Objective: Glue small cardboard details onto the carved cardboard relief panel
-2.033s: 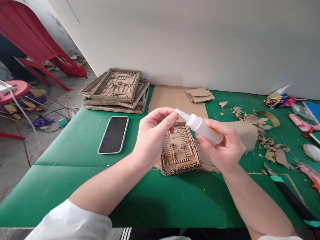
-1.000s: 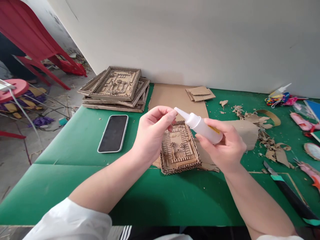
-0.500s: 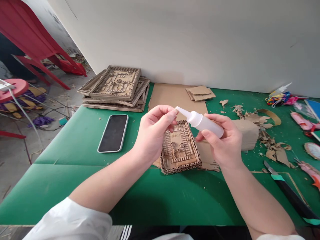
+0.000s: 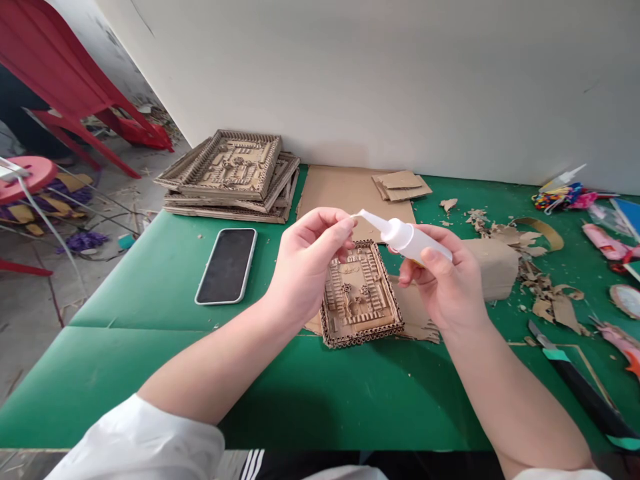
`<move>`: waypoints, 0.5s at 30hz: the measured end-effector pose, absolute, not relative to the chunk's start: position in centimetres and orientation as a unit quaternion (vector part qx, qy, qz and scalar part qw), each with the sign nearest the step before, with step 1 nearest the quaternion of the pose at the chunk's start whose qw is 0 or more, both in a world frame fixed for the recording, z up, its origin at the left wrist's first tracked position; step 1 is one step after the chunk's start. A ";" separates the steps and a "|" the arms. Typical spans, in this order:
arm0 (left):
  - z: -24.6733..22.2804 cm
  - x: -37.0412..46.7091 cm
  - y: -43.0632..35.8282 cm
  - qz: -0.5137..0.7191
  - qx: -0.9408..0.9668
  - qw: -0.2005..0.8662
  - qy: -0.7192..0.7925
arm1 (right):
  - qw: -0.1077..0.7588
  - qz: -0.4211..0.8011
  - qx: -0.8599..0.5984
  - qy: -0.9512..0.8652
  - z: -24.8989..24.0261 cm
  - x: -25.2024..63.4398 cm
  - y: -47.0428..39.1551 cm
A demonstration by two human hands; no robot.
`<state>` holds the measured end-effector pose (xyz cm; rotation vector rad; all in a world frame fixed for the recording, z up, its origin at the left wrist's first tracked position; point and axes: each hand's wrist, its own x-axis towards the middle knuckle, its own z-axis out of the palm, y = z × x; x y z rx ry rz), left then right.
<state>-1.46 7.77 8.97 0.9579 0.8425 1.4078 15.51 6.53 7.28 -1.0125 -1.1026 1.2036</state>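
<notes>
My right hand (image 4: 445, 277) grips a white squeeze glue bottle (image 4: 420, 243) with a long pointed nozzle, tilted up to the left. Thumb and fingertips of my left hand (image 4: 315, 250) pinch a thin strip of cardboard (image 4: 355, 215), mostly hidden by the fingers. The nozzle tip is right beside the strip's end; whether they touch I cannot tell. Under both hands lies a small framed cardboard relief (image 4: 360, 293), with a corrugated border, ridged bands and curled shapes inside. Its upper left part is covered by my left hand.
Stacked framed cardboard reliefs (image 4: 240, 167) stand at the back left, near a phone (image 4: 226, 267). A flat cardboard sheet (image 4: 335, 190) bears small cut pieces (image 4: 400, 185). To the right lie torn cardboard scraps (image 4: 550, 300), a utility knife (image 4: 585, 387) and pink-handled tools (image 4: 607, 241).
My right hand has drawn the glue bottle slightly right, so its nozzle tip has moved off my left fingertips. The strip's end now shows. My left hand has barely moved.
</notes>
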 end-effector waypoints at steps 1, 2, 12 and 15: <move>9.0 -1.5 7.8 0.605 0.414 0.578 0.360 | 0.573 0.519 -0.427 -0.469 7.3 15.5 6.6; 9.0 -1.5 7.8 0.606 0.417 0.573 0.360 | 0.572 0.525 -0.422 -0.468 7.4 15.5 6.6; 9.0 -1.6 8.0 0.614 0.441 0.537 0.375 | 0.563 0.575 -0.387 -0.450 7.4 15.9 6.7; 8.8 -1.7 8.0 0.616 0.450 0.528 0.373 | 0.560 0.576 -0.394 -0.447 7.4 15.9 6.7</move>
